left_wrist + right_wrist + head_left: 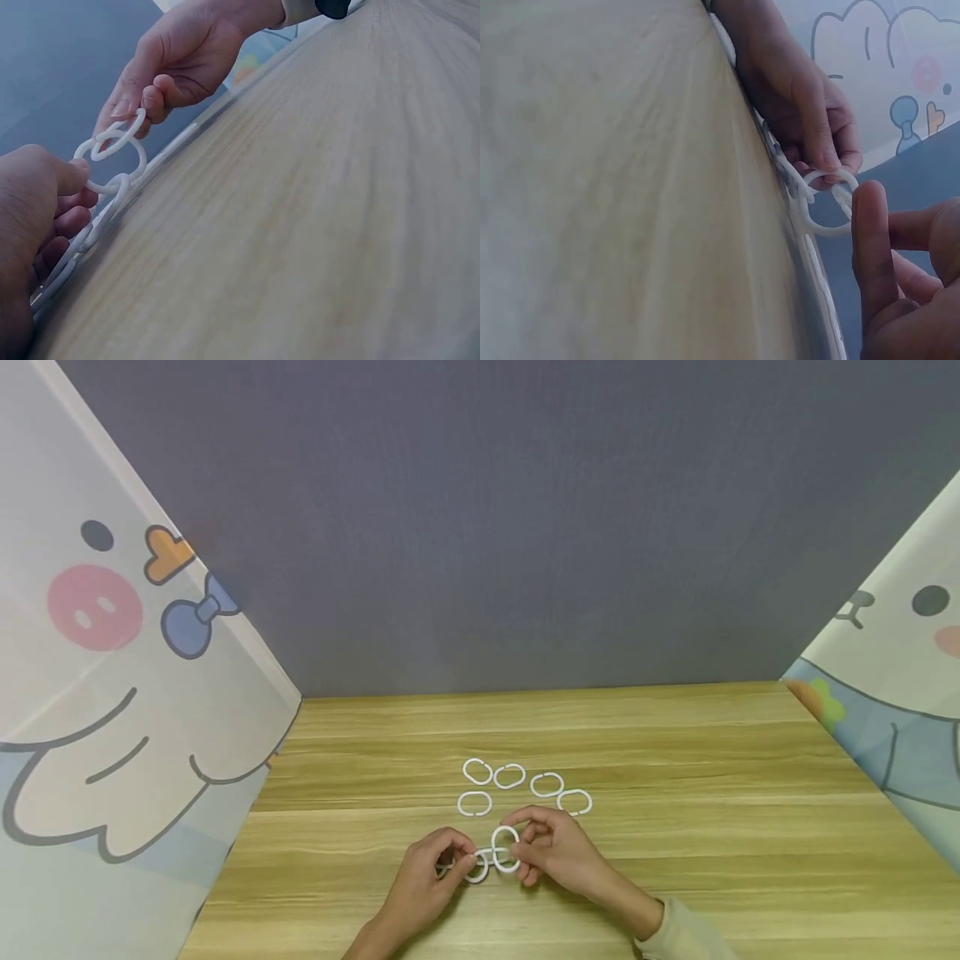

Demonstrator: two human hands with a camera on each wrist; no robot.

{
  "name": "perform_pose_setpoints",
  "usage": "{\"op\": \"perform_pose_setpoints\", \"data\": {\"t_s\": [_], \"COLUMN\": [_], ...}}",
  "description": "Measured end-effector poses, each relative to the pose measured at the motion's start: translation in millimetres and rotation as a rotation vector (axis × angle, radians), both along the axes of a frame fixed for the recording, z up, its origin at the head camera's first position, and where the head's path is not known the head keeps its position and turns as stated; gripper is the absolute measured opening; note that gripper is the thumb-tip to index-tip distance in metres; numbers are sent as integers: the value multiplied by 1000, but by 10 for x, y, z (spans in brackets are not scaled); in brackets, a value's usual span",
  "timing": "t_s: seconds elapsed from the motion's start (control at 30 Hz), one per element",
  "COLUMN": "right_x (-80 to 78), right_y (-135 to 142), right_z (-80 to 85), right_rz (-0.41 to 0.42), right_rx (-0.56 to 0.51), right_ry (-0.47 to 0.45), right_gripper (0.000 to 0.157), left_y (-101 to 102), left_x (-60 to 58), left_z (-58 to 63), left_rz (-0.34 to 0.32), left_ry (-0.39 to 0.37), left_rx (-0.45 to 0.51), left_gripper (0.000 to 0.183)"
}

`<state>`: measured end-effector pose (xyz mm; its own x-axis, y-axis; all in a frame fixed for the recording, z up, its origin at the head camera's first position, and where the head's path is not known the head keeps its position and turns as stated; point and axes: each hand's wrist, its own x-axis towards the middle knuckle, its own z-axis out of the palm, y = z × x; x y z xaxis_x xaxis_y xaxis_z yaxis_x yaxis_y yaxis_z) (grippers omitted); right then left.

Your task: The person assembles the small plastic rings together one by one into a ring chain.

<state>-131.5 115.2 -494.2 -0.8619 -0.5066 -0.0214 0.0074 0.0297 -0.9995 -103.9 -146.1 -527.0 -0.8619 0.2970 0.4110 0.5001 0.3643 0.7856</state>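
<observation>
Low in the head view, my left hand [423,875] pinches a white oval link between thumb and fingertips. That link [142,159] is joined to a short chain [112,214], which trails under my left fingers, partly hidden by them. My right hand [564,853] is just to the right and pinches another white link [506,827] between thumb and fingers, tilted up. In the left wrist view this second link passes across the opening of the left-held one, and the two overlap. The right wrist view shows the left-held link [805,206] right by my right fingertips.
Several loose white links lie beyond the hands on the wood-grain table [675,760], among them one oval link [460,803] at the near left. A grey panel [525,527] rises at the back. Cartoon-printed panels [150,710] flank the table on both sides.
</observation>
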Motion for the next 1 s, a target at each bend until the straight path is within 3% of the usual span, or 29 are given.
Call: {"op": "perform_pose_setpoints", "data": {"t_s": [0.43,0.77,1.0], "right_x": [11,-18,-40], "right_y": [-31,-8,27], "right_z": [-10,-29,-11], "right_rz": [-54,-152,-223], "right_rx": [-3,67,70], "right_ry": [30,22,48], "right_gripper": [41,19,15], "left_y": [40,10,14], "left_x": [-9,0,-4], "left_z": [12,-13,-20], "left_rz": [44,35,66], "left_ry": [-5,15,27], "left_rx": [18,35,27], "left_gripper": [13,11,13]}}
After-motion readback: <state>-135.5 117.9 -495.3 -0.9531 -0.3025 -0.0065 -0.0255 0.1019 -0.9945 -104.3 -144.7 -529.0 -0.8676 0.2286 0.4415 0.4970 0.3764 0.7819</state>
